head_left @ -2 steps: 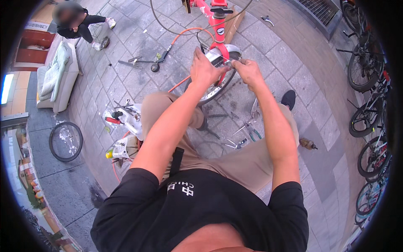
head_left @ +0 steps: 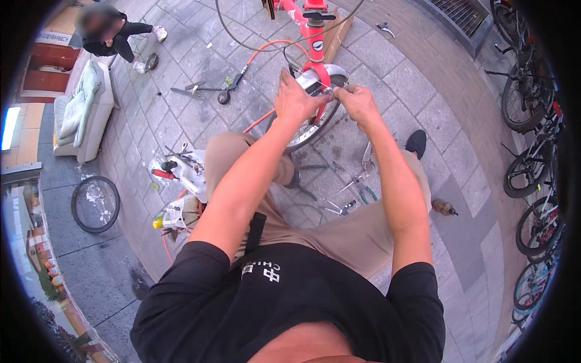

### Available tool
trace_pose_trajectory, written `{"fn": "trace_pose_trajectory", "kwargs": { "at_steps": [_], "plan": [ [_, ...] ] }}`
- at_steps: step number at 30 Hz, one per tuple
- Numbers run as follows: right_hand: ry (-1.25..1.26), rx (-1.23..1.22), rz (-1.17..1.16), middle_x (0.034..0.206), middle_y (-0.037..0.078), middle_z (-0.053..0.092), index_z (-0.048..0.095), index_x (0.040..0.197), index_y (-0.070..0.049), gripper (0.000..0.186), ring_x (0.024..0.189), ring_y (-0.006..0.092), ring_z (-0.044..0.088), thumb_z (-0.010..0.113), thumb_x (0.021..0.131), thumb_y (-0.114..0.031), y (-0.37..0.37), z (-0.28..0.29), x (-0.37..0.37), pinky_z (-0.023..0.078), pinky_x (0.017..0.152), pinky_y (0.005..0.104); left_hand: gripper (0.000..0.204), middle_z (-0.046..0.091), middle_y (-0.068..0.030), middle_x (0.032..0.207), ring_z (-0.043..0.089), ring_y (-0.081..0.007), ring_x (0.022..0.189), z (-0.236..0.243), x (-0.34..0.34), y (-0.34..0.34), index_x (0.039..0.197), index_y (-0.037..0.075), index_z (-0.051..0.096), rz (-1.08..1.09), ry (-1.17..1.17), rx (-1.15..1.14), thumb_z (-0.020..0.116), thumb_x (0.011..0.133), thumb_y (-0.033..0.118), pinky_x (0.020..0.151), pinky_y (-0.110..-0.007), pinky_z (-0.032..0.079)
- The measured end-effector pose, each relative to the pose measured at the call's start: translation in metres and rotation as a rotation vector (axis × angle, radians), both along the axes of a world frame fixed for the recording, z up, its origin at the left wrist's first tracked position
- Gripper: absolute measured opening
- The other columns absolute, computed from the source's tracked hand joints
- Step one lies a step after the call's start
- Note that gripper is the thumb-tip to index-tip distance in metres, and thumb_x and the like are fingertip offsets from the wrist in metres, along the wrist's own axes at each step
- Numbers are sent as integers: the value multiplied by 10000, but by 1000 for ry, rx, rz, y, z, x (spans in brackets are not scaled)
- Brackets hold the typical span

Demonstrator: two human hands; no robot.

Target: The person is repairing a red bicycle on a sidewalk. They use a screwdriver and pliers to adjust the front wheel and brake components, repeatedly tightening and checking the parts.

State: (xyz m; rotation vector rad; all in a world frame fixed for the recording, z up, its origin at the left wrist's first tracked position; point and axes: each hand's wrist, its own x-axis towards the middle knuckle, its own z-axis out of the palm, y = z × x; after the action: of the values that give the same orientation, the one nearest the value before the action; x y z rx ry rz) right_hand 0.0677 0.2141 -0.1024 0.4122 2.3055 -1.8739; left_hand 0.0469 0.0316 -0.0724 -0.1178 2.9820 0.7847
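A red bicycle (head_left: pixel 315 48) stands in front of me, its front wheel (head_left: pixel 331 115) under a silver mudguard (head_left: pixel 308 78). Both my hands work where the fork (head_left: pixel 321 68) straddles the wheel. My left hand (head_left: pixel 295 100) curls at the wheel's left side, its thumb reaching across toward the fork; what its fingers grip is hidden. From the right, my right hand (head_left: pixel 358 106) pinches a small part beside the fork, close to the left thumb. That part is too small to name. A thin dark cable (head_left: pixel 242 43) loops from the bicycle above the hands.
Pliers (head_left: pixel 366 192) and other tools lie between my legs. A white container with tools (head_left: pixel 192 172) is at my left knee, near an orange hose (head_left: pixel 257 121). A brown bottle (head_left: pixel 445 208) lies right. Further off are a loose tyre (head_left: pixel 95 204), a sofa (head_left: pixel 91 115), a seated person (head_left: pixel 109 39) and parked bicycles (head_left: pixel 526 103).
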Motion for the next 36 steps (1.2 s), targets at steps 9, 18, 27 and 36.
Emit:
{"fn": "trace_pose_trajectory", "kwargs": {
  "at_steps": [9,18,27,36],
  "plan": [
    [-27,7,17,699,33,620,779,925,33,416,624,130,522,750,916,-382,0,5,1,419,558,357,1478,532,-333,1495,568,-416,1382,8,-9,3,1593,-123,226,-4,-83,-36,963,577,660,1120,-471,487],
    [-150,-13,-18,719,42,659,770,892,73,366,665,142,577,749,837,-288,-2,23,1,470,619,348,1247,671,-231,1379,675,-380,1258,12,-19,-4,1546,-1,373,68,-143,-8,957,629,612,1052,-466,525],
    [-172,-10,-104,687,23,614,774,924,58,363,587,126,515,756,812,-287,16,14,6,391,521,339,991,724,-187,1255,681,-382,1204,6,-16,-2,1394,43,503,35,-71,43,932,684,584,1071,-476,462],
    [-178,-82,-133,673,12,589,768,906,26,320,526,120,478,741,841,-286,16,17,6,356,463,328,391,723,-82,1219,577,-324,1258,-27,0,10,988,163,816,-23,386,-68,872,774,485,1076,-515,377]
  ]
}}
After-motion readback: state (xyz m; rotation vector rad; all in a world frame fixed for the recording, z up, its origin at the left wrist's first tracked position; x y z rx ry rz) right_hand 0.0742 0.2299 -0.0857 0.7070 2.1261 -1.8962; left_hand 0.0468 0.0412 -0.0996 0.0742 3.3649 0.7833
